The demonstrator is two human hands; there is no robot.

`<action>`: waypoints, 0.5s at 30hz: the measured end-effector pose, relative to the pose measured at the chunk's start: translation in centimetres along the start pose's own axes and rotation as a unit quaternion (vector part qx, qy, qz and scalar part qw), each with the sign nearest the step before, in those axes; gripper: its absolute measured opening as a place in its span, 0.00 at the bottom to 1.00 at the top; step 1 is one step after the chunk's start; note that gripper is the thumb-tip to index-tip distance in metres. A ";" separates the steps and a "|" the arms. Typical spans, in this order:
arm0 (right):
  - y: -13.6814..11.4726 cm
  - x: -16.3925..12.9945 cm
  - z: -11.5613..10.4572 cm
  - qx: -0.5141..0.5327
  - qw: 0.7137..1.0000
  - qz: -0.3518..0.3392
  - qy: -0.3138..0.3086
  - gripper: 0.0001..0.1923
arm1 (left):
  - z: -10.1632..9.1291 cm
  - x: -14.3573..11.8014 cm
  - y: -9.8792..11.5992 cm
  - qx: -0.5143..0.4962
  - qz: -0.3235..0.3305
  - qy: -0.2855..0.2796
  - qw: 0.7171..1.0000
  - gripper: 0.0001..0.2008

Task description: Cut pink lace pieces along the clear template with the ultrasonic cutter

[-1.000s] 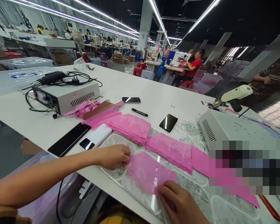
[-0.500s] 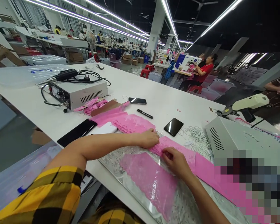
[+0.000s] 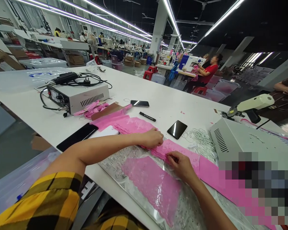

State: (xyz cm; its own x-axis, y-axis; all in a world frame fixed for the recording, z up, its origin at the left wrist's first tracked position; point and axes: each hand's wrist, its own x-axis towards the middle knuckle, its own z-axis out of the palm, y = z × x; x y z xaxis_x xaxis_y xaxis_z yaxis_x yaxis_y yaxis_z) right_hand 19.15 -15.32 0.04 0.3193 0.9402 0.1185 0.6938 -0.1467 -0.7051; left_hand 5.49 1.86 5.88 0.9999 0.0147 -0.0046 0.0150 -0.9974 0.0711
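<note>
A long strip of pink lace fabric (image 3: 174,146) runs across a clear plastic-covered surface in front of me. My left hand (image 3: 153,138) is closed over the lace, its fingertips pinched down at the fabric and partly hidden by the knuckles. To its right, my right hand (image 3: 181,162) pinches the scalloped near edge of the same strip between thumb and curled fingers. Nearer to me, a separate pink lace panel (image 3: 153,185) shows through the shiny plastic cover (image 3: 194,204), with neither hand on it.
A grey box device (image 3: 88,97) with a black-handled tool stands at the left. Phones (image 3: 177,129), a black marker (image 3: 147,116) and tangled pale elastic cord (image 3: 204,142) lie on the white table (image 3: 124,81). A larger grey machine (image 3: 240,137) stands right. People sew beyond.
My left hand has risen slightly and its fingers have curled in tighter over the lace. My right hand stays at the lace edge. The whole view has shifted a little.
</note>
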 end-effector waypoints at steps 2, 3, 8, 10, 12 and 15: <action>0.0 0.1 -0.1 -0.004 1.000 0.002 -0.002 0.16 | 0.0 0.1 0.0 -0.004 -0.002 0.006 1.000 0.08; -0.1 0.2 -0.1 -0.006 1.000 0.003 -0.004 0.16 | 0.1 0.1 0.0 -0.006 -0.002 0.007 1.000 0.08; -0.4 0.3 -0.3 -0.016 1.000 0.006 -0.006 0.17 | 0.6 -0.1 0.1 -0.009 0.000 0.005 1.000 0.05; -0.5 0.2 -0.3 -0.019 1.000 0.006 -0.005 0.18 | 0.8 -0.2 0.1 -0.008 0.000 0.001 1.000 0.05; -0.5 0.2 -0.3 -0.020 1.000 0.006 -0.002 0.18 | 0.9 -0.2 -0.1 -0.005 -0.003 -0.005 1.000 0.07; -0.4 0.1 -0.3 -0.019 1.000 0.000 0.000 0.18 | 0.9 -0.1 -0.3 -0.001 -0.006 -0.017 1.000 0.07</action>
State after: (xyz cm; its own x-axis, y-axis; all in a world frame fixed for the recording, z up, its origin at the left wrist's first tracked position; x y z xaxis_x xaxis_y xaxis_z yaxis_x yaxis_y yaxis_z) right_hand 19.07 -15.25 0.52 0.3203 0.9398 0.1188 0.7180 -0.1590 -0.6776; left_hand 5.37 2.14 4.97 0.9990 0.0246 -0.0386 0.0274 -0.9969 0.0737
